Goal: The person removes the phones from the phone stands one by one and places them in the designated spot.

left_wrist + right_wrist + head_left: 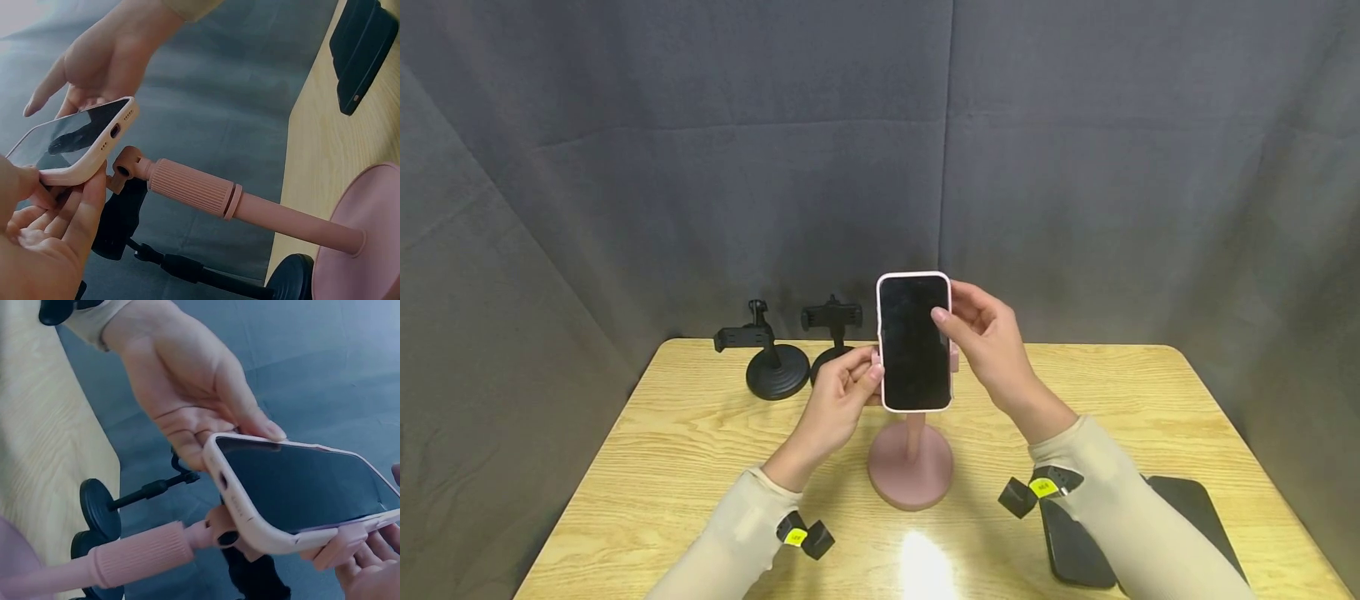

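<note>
A phone in a pale pink case (914,342) sits upright in the clamp of a pink phone stand (910,467), its dark screen facing me. My left hand (842,396) pinches the phone's lower left edge, thumb on the front rim and fingers behind. At the upper right edge is my right hand (996,350), fingers behind the phone. Its thumb overlaps the screen in the head view, but the left wrist view shows that thumb spread away from the glass. A pink clamp arm (342,547) lies along the phone's side near the right fingers.
Two black phone stands (777,371) are at the back left of the wooden table (677,467). Dark flat phone-like slabs (1078,546) lie at the front right, partly under my right forearm. Grey curtains (775,192) close off the back and sides.
</note>
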`<state>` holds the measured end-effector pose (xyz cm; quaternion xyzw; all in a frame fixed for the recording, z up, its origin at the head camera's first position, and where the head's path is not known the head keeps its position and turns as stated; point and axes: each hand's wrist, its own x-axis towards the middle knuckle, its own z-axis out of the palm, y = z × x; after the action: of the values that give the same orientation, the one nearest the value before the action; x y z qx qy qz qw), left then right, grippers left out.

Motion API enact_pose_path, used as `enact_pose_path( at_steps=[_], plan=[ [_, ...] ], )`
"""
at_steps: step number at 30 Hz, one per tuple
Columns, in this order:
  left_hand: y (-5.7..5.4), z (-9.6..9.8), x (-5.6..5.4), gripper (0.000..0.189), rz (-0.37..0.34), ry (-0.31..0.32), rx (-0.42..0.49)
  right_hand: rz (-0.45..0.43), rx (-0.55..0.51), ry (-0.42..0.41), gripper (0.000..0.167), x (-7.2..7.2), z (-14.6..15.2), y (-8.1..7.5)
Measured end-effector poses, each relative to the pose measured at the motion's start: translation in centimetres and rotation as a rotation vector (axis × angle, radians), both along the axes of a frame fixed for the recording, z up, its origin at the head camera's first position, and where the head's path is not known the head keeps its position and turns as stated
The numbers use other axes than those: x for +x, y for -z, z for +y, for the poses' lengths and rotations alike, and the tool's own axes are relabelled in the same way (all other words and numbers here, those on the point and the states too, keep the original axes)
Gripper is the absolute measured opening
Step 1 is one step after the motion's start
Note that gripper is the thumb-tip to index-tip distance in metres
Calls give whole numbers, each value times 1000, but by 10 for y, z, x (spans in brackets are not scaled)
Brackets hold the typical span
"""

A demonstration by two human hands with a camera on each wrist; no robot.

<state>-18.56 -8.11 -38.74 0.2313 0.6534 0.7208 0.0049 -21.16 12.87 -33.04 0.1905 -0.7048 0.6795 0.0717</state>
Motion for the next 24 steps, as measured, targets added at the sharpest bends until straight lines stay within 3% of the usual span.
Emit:
enact_pose_path(
  at_steps=[7, 12, 19, 24],
  plan=[
    [1, 1, 0, 35, 6, 4, 9, -69, -37, -90, 43, -5, -7, -7],
    [3, 4, 0, 33, 2, -29, 31, -84, -43, -115, 43, -6, -11, -5],
    [4, 15, 2, 26, 34, -227, 67, -12, -55, -55, 37, -6, -19, 1],
    [4, 24, 1, 22, 51, -312, 104, 29, -100, -46, 36, -7, -21, 5]
  ],
)
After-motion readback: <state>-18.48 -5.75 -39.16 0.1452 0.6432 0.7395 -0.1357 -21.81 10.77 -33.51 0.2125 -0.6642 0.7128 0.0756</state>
